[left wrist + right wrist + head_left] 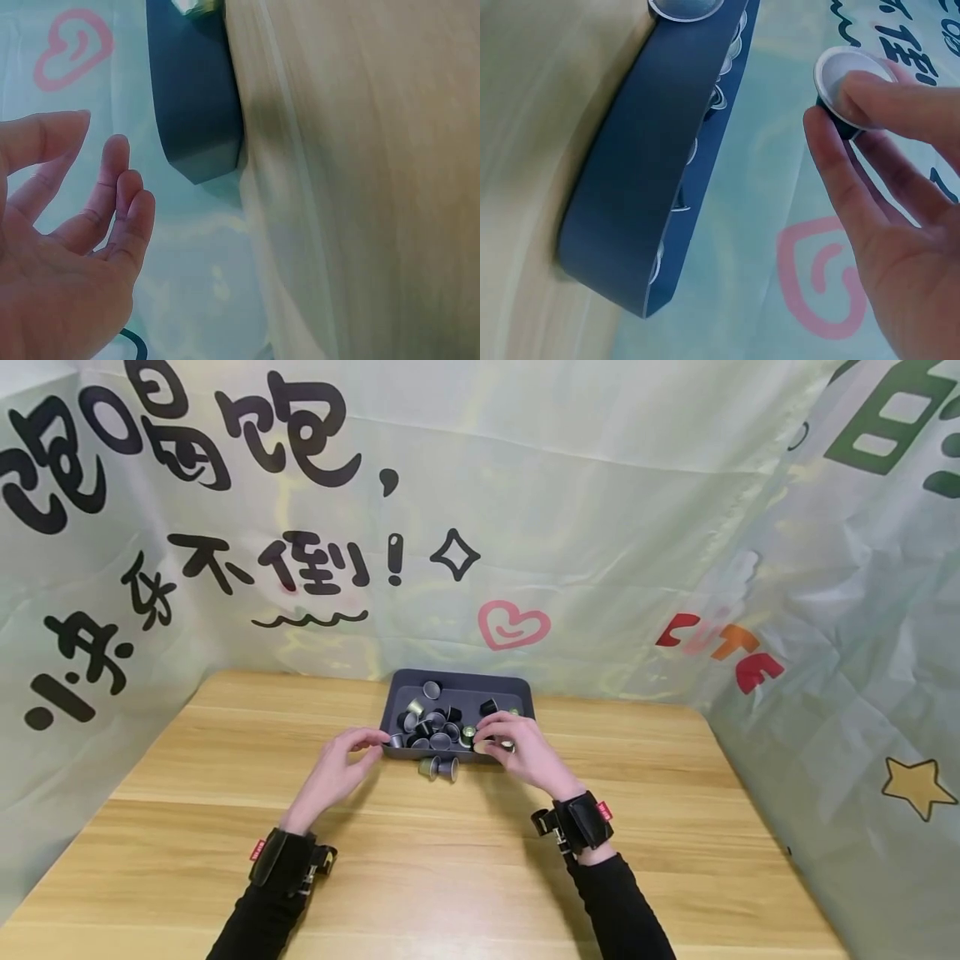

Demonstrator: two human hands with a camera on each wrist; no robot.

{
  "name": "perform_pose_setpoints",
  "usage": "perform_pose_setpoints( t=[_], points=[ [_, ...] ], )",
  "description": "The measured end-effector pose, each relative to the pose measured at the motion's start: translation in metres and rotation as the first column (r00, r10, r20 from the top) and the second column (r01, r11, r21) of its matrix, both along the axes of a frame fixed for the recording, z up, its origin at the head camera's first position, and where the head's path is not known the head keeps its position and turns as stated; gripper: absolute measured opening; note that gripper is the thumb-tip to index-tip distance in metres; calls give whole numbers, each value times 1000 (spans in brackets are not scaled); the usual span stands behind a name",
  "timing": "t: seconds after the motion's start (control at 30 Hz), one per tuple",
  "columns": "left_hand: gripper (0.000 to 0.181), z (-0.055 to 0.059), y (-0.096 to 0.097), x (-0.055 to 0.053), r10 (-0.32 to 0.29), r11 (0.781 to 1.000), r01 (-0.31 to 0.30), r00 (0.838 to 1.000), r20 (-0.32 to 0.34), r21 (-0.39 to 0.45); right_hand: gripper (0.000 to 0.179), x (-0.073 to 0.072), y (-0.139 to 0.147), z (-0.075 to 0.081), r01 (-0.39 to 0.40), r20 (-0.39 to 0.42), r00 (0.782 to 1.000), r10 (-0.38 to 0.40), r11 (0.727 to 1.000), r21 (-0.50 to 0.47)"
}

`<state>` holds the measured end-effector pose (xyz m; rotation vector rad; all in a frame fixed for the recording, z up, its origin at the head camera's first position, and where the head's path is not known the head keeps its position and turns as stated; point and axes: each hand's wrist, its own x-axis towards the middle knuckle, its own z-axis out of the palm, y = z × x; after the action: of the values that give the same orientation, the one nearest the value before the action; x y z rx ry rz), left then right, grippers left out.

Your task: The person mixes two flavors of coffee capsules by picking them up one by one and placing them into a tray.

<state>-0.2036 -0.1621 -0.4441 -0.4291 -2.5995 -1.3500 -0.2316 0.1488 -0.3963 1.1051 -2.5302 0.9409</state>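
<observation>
A dark grey rectangular tray (495, 683) holds several coffee capsules (435, 720), some silver side up, others black or green. Over the tray's front right part, my right hand (531, 753) pinches one coffee capsule (831, 75) between thumb and fingers; its round silver face and dark body show in the right wrist view. My left hand (339, 770) is by the front left corner of the tray, fingers loosely bent. Nothing lies between those fingers in the left wrist view, where the palm (67, 292) shows.
Two capsules, one greenish (428, 767) and one dark (447, 768), lie on their sides on the wooden table (420, 877) against the tray's front wall. A printed cloth (600, 527) hangs behind the table and along both sides.
</observation>
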Motion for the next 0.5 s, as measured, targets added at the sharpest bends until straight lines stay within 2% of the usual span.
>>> perform_pose_setpoints(
  t=[0.27,0.5],
  points=[
    [25,-1,0,0,1,1000,-1,1000,2,1,14,-9,-4,5,51,8,999,-51,998,-28],
    [25,-1,0,0,3,1000,-3,1000,11,1,17,-15,-9,1,97,30,995,-95,994,-57]
  ],
)
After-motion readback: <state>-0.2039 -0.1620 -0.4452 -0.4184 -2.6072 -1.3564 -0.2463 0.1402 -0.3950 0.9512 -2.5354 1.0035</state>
